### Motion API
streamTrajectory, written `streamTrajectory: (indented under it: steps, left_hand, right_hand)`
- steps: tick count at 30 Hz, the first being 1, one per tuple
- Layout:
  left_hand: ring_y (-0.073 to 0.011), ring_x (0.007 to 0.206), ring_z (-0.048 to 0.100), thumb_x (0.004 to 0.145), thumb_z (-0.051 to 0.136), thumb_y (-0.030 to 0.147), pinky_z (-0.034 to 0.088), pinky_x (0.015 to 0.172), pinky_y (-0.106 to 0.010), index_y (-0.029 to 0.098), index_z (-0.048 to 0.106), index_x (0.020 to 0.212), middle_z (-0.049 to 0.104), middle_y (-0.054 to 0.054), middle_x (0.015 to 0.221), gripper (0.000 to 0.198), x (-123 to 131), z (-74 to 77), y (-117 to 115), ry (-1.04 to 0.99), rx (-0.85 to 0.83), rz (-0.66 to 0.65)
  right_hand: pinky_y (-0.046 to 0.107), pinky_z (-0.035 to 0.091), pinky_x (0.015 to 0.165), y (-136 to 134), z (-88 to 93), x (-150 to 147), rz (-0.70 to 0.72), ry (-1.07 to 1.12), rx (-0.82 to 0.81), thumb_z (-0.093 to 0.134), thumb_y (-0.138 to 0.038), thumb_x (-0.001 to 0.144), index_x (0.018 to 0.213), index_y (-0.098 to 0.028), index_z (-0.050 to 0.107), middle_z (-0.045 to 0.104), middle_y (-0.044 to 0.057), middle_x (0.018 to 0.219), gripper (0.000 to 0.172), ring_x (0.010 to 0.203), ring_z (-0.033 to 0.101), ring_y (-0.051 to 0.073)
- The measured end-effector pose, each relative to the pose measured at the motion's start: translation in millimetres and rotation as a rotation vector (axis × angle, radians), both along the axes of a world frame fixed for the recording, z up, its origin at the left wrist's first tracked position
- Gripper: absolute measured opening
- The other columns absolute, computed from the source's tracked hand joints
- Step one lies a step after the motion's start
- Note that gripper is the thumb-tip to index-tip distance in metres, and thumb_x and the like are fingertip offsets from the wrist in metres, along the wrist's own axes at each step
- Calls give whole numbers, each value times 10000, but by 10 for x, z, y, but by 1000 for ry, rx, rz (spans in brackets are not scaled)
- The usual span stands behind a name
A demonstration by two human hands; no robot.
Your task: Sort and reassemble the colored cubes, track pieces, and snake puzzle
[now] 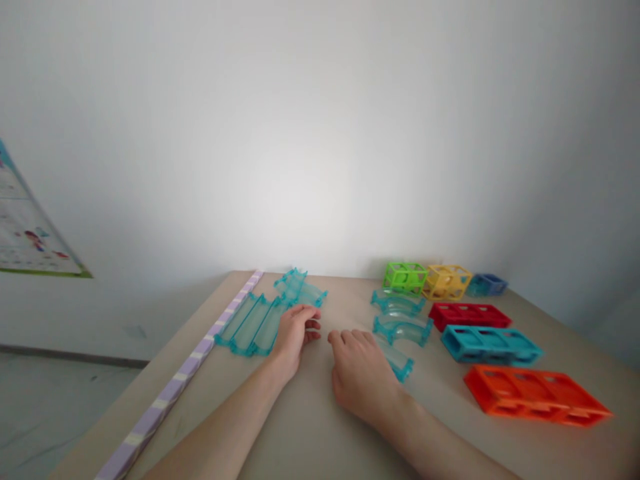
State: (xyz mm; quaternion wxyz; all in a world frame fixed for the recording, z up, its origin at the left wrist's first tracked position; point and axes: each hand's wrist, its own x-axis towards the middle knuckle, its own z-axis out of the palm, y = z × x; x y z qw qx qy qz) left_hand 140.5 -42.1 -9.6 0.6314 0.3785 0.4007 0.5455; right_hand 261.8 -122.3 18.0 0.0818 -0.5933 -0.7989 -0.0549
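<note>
My left hand point(295, 333) hovers over or rests on the table with its fingers loosely bent and apart, and nothing shows between them. Beside it lie several straight clear-teal track pieces point(253, 323), side by side, with the hand covering part of their right edge. My right hand point(363, 373) is back-up with its fingers curled under; nothing sticks out of it, though its palm is hidden. Partly behind that hand is a teal track piece point(400, 363). Two curved clear-teal track pieces, the nearer one point(403, 329) and the farther one point(397, 303), lie just beyond.
On the right are orange point(535, 393), blue point(490, 345) and red point(470, 315) block frames. Green point(404, 277), yellow point(447, 281) and dark blue point(487, 285) frames stand near the wall. More teal pieces point(300, 288) overlap at the back. A purple-white strip point(185, 373) edges the table's left.
</note>
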Motion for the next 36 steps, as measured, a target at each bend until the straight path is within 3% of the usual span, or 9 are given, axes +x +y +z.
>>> streamTrajectory:
  steps: [10, 19, 26, 33, 36]
  left_hand:
    - [-99, 547, 548, 614, 695, 286, 403, 460, -206, 133, 615, 691, 597, -11, 705, 190, -2, 9, -7, 0, -5, -3]
    - [-91, 538, 540, 614, 687, 285, 398, 462, -200, 134, 614, 708, 593, -10, 712, 192, -13, -18, 11, 13, 3, -22]
    - [-91, 527, 529, 620, 638, 272, 396, 467, -210, 144, 605, 684, 581, -4, 707, 147, -14, -20, 12, 81, 44, -32]
    - [-122, 504, 485, 651, 585, 152, 379, 499, -238, 175, 627, 652, 528, 23, 542, 48, -25, -59, 47, 318, 201, 41]
    - [-147, 661, 547, 673, 561, 58, 433, 653, -262, 187, 641, 681, 596, -7, 686, 152, -59, -46, 21, 616, 465, 123]
  right_hand:
    - [427, 428, 764, 43, 8, 134, -208, -97, -117, 512, -94, 730, 919, -91, 665, 675, 195, 909, 243, 902, 640, 337]
    - [487, 448, 792, 38, 91, 248, -195, -203, -235, 551, -131, 731, 894, -74, 724, 706, 220, 931, 244, 929, 653, 375]
    - [472, 445, 813, 3, 151, 274, -150, -216, -244, 490, -36, 760, 899, -97, 713, 714, 194, 930, 269, 930, 665, 347]
    - [344, 411, 754, 43, 99, 132, -134, -59, -119, 457, 8, 712, 856, -138, 663, 695, 126, 866, 291, 883, 651, 266]
    - [291, 381, 688, 68, 22, 53, -100, 34, -96, 453, 18, 672, 845, -152, 644, 682, 101, 863, 309, 854, 635, 224]
